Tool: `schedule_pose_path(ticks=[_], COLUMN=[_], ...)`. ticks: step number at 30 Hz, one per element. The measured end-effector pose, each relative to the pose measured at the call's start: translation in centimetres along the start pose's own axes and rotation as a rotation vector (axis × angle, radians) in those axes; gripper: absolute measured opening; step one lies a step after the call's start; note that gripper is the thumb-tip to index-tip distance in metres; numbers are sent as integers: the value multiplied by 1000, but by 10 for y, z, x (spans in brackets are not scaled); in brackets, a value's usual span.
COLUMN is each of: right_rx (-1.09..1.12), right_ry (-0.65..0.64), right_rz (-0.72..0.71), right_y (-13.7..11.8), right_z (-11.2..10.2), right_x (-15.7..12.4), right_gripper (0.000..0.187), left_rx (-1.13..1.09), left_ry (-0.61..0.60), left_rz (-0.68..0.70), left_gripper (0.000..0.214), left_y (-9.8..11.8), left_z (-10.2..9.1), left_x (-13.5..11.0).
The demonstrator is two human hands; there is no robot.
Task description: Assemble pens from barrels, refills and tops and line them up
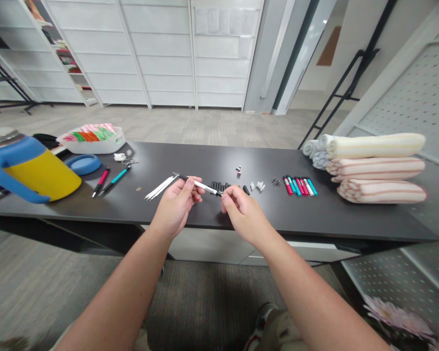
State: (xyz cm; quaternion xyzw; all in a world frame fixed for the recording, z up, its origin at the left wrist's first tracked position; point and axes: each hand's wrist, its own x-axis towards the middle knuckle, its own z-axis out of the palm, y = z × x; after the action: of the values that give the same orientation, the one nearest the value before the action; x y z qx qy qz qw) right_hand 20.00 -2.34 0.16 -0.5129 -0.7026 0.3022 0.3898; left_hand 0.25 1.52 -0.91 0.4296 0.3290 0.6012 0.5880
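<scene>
My left hand (179, 202) is closed around a slim pen (204, 186) with a white middle and black ends, held above the dark desk (190, 158). The pen slants down to the right. At its right, black end my right hand (241, 207) pinches with thumb and forefinger. Behind and partly hidden by my hands lies a row of short black tubes (218, 185). Thin white sticks (160, 189) lie left of my left hand. To the right of my right hand are small pale parts (259, 186), little springs (276, 182) and several coloured pen barrels (300, 186).
On the left stand a blue-and-yellow jug (40, 170), a blue lid (83, 165) and a white basket (113, 141). A red pen (101, 182) and a teal pen (115, 180) lie nearby. Rolled towels (376, 170) are stacked right. Tiny parts (238, 171) lie toward the back.
</scene>
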Motion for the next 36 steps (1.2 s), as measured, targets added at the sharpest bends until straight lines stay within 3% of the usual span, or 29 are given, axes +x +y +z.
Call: schedule_pose_path(ticks=[4, 12, 22, 36], right_rx=[7, -11, 107, 173], right_ry=[-10, -5, -59, -101], right_rz=[-3, -41, 1, -40], right_y=[0, 3, 4, 8], right_z=[0, 1, -3, -3], right_x=[0, 0, 1, 1], right_gripper=[28, 24, 42, 35], left_rx=[-4, 2, 15, -23], left_ry=[5, 0, -31, -17], left_rz=[-4, -4, 13, 21], left_gripper=[33, 33, 31, 33], left_y=[0, -1, -2, -1], left_z=[0, -1, -2, -3], left_x=[1, 0, -1, 0])
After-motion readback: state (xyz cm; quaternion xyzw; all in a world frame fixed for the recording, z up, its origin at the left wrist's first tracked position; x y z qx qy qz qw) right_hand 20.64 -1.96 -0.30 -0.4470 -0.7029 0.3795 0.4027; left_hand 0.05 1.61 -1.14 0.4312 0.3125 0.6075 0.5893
